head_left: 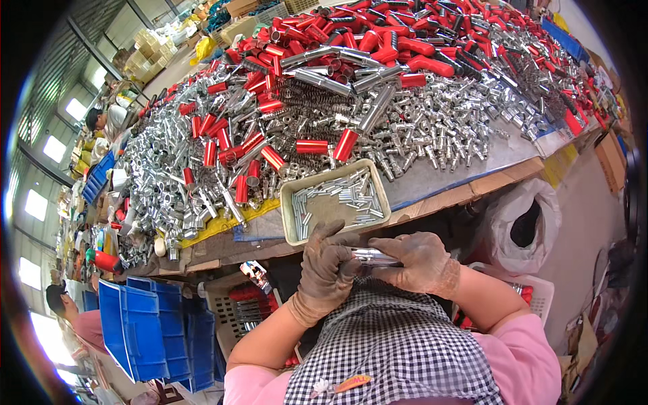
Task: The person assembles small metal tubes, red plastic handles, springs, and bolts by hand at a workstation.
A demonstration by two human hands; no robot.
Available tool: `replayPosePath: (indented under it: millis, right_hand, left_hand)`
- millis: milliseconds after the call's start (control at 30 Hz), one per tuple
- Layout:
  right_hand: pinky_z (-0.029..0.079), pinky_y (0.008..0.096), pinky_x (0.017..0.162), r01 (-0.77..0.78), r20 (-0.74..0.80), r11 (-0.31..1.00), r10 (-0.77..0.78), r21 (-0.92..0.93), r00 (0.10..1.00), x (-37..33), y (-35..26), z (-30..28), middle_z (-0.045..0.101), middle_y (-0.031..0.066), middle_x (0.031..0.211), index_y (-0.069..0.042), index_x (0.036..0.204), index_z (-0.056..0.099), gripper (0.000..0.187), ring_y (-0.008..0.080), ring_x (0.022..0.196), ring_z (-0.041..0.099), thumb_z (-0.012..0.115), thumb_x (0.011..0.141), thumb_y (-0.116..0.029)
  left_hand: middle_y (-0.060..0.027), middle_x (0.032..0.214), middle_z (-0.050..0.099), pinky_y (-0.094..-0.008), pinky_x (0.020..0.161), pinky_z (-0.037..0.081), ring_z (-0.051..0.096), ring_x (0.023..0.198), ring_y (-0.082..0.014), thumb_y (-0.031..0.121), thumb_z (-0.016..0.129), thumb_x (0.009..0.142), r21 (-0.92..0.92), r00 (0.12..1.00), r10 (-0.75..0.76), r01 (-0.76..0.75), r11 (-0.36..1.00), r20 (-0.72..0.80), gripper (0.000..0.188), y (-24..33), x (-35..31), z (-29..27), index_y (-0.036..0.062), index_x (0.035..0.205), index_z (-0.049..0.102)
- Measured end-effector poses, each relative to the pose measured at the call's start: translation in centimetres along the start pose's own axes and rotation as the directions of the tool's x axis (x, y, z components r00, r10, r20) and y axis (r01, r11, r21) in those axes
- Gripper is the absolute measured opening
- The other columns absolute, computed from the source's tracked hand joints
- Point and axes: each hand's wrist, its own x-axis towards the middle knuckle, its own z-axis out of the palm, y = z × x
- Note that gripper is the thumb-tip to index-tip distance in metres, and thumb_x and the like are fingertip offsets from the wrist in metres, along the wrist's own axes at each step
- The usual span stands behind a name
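Blue plastic leads off, well to the left of the pale tray (329,210): ribbed, straight-walled bins (138,331) tipped on edge. Nearer that tray's left side, we're into chrome, a glittering heap of small metal fittings (162,169), rounded and hard-edged, strewn with smooth red cylinders. And the tray itself, shallow plastic with rounded corners, has slim silvery pins (358,196) lying loose inside! Just below it, a left hand (322,277) in a grimy, creased glove, fingers curled round the left end of a shiny, tubular metal piece (373,256); that piece sits just below the tray's near edge, off toward its right corner. On its other end, a right hand (418,263), gloved likewise, thumb and fingers closed firmly. Up beyond the tray, to its right, moulded red handles (428,64) pile high, while off its lower right a crinkled white plastic sack (523,229) gapes round a dark opening. Now the count: two people left of the tray, in the background; at least three tipped bins; two glossy red tubes (312,146) lying just past the tray's far edge; one tray, two gloves, one sack; pins, fittings and handles overlap too much to number.
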Motion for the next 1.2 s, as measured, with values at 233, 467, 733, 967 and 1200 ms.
replayPosePath:
  millis: [233,467,733,967,1200]
  right_hand:
    - [0.05,0.041,0.057,0.061,0.122,0.974,-0.034,-0.22,0.992,0.8,-1.4,-0.3,0.063,0.012,0.071,-0.008,0.119,0.06,0.051,0.0294,0.065,0.064,0.069,0.077,-0.036]
    - [0.05,0.0392,0.054,0.175,0.394,0.943,-0.053,-0.282,0.918,0.9,-3.3,-0.2,0.064,0.0106,0.076,-0.011,0.125,0.057,0.053,0.0283,0.063,0.065,0.065,0.081,-0.038]
    - [0.049,0.0408,0.051,0.264,0.345,0.94,-0.18,-0.215,0.921,1.1,-2.8,-0.4,0.068,0.0173,0.084,-0.002,0.136,0.046,0.081,0.0291,0.065,0.067,0.066,0.076,-0.052]
    - [0.049,0.0397,0.05,0.318,0.294,0.923,-0.249,-0.215,0.923,2.0,-3.5,0.8,0.067,0.014,0.077,-0.001,0.134,0.047,0.082,0.029,0.06,0.066,0.064,0.077,-0.057]
    - [0.051,0.0382,0.051,0.374,0.396,0.911,-0.284,-0.172,0.873,1.8,-3.3,1.8,0.066,0.0121,0.072,-0.003,0.13,0.051,0.074,0.0284,0.06,0.066,0.061,0.079,-0.055]
  left_hand:
    - [-0.0097,0.106,0.062,-0.0415,0.086,0.047,0.06,0.104,-0.0297,0.014,0.066,0.076,0.52,0.833,-0.192,-0.129,0.844,0.518,0.021,3.2,0.9,-1.4,0.0076,0.095,0.059]
    - [-0.0141,0.093,0.059,-0.0377,0.078,0.047,0.059,0.089,-0.0318,0.024,0.079,0.072,-0.031,0.624,-0.375,0.54,0.841,0.685,0.042,0.1,0.3,-4.2,0.0038,0.096,0.051]
    - [-0.0151,0.082,0.057,-0.037,0.07,0.046,0.057,0.077,-0.0265,0.023,0.074,0.071,-0.138,0.73,-0.411,0.562,0.815,0.547,0.041,1.1,-1.4,-3.3,0.0021,0.096,0.049]
    - [-0.0112,0.084,0.056,-0.0361,0.07,0.046,0.056,0.077,-0.0261,0.03,0.08,0.069,-0.13,0.703,-0.411,0.578,0.805,0.581,0.05,1.1,-1.1,-4.6,0.0028,0.099,0.051]
    - [-0.0126,0.08,0.057,-0.0358,0.067,0.046,0.058,0.075,-0.0263,0.029,0.081,0.069,-0.05,0.684,-0.467,0.591,0.805,0.56,0.045,0.5,-3.9,-5.2,0.0045,0.091,0.051]
